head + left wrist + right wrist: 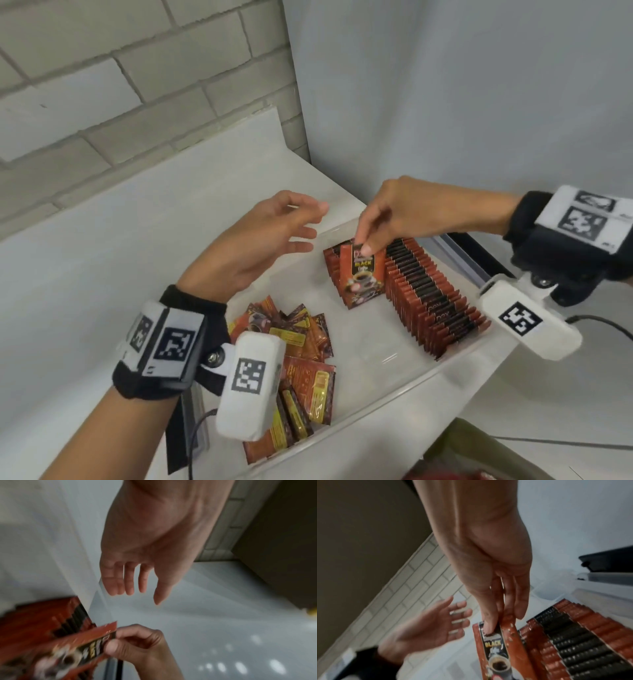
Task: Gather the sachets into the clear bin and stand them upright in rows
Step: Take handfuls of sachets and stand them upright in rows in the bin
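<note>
Inside the clear bin (407, 375), which is set on a white bench (102, 260), a long row of sachets (435, 301) is seen standing upright along the right-hand side, packed edge to edge with their red and black top seams showing. At the far end of a second, shorter row (334, 263) just beside it, one sachet (359, 277) is held upright by its top edge, its front with the word BLACK and a coffee cup turned toward the camera. It is pinched between thumb and fingertips of the right hand (404, 212), so that this grip is clamped on the sachet; the pinch is confirmed in the right wrist view, where the thumb is pressed on the printed face. The left hand (260, 243) is held above the bin's left part with its fingers spread apart and nothing in it, close to the held sachet but clear of it. A loose heap of sachets (308, 346) is left lying flat and overlapping in the near left part of the bin, partly hidden by the white wrist camera (248, 380) strapped to the left arm. A pale brick wall (137, 85) is seen behind the bench, and a white panel (462, 85) rises to the right.
</note>
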`<state>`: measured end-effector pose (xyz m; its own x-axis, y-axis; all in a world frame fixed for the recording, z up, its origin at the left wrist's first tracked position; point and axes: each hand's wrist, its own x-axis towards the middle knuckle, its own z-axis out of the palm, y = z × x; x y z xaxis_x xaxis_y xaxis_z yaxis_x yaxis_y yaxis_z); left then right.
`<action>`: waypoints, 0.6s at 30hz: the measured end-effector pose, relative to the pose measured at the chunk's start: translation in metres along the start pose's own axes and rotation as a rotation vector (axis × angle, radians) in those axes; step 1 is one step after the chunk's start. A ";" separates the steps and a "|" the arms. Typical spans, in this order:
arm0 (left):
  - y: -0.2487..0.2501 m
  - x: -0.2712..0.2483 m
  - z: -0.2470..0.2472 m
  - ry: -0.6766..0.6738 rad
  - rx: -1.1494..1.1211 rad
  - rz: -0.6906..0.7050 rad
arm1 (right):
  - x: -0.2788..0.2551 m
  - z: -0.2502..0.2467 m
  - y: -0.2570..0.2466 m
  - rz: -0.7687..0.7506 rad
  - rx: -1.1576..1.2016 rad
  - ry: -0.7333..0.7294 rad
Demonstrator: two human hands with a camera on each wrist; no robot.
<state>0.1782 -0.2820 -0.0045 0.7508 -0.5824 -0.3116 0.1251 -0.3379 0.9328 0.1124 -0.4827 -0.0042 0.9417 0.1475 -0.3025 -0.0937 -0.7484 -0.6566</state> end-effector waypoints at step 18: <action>-0.035 0.003 0.040 -0.659 0.696 -0.244 | 0.009 0.030 -0.011 -0.062 -0.311 -0.016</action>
<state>0.1500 -0.3013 -0.0451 0.2177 -0.6630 -0.7163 -0.3392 -0.7395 0.5814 0.1121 -0.4537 -0.0200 0.9369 0.2078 -0.2812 0.0697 -0.8991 -0.4322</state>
